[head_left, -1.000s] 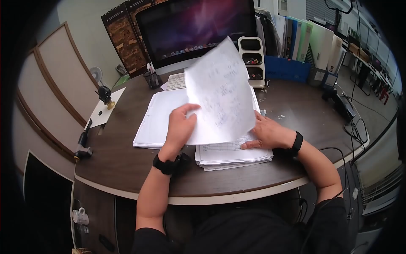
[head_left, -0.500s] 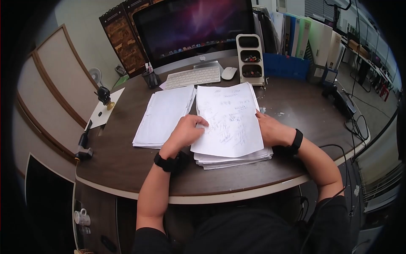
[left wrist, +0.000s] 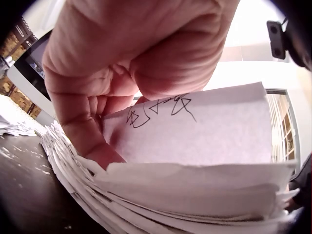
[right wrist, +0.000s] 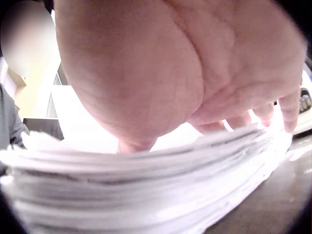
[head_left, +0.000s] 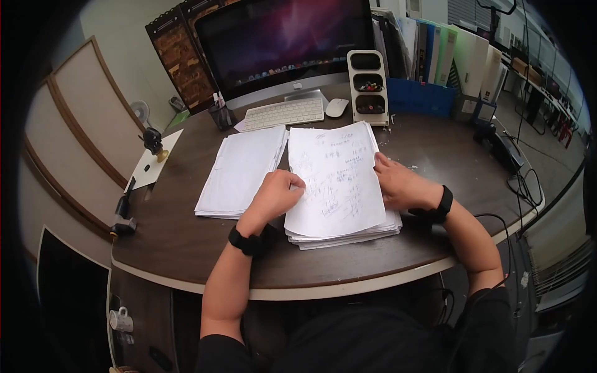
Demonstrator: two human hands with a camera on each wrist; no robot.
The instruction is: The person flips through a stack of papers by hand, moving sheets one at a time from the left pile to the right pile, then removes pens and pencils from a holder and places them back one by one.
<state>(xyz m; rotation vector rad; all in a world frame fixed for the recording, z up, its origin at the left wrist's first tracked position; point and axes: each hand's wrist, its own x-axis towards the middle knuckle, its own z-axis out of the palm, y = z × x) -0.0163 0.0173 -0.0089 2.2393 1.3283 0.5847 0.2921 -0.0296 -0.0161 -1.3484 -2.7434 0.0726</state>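
Note:
In the head view a handwritten sheet (head_left: pixel 336 180) lies on top of the right-hand paper stack (head_left: pixel 345 241). My left hand (head_left: pixel 275 196) pinches its left edge with curled fingers; in the left wrist view the left hand (left wrist: pixel 131 63) has the bent-up sheet (left wrist: pixel 195 134) at its fingers. At the stack's right edge rests my right hand (head_left: pixel 407 185), fingers extended forward. In the right wrist view the right hand (right wrist: pixel 161 68) touches the edge of the thick stack (right wrist: pixel 126 195), its thumb tip hidden. Another stack (head_left: pixel 242 171) lies to the left.
Behind the papers are a keyboard (head_left: pixel 283 114), a mouse (head_left: pixel 336 107), a monitor (head_left: pixel 286 43) and a three-slot holder (head_left: pixel 370 90). A pen cup (head_left: pixel 222 117) stands at the back left, a telephone (head_left: pixel 500 149) at the right. Binders (head_left: pixel 444 56) line the back right.
The raised sheet has come down onto the right-hand stack and now lies nearly flat. My left hand has moved slightly right and down; my right hand has shifted along the stack's right edge.

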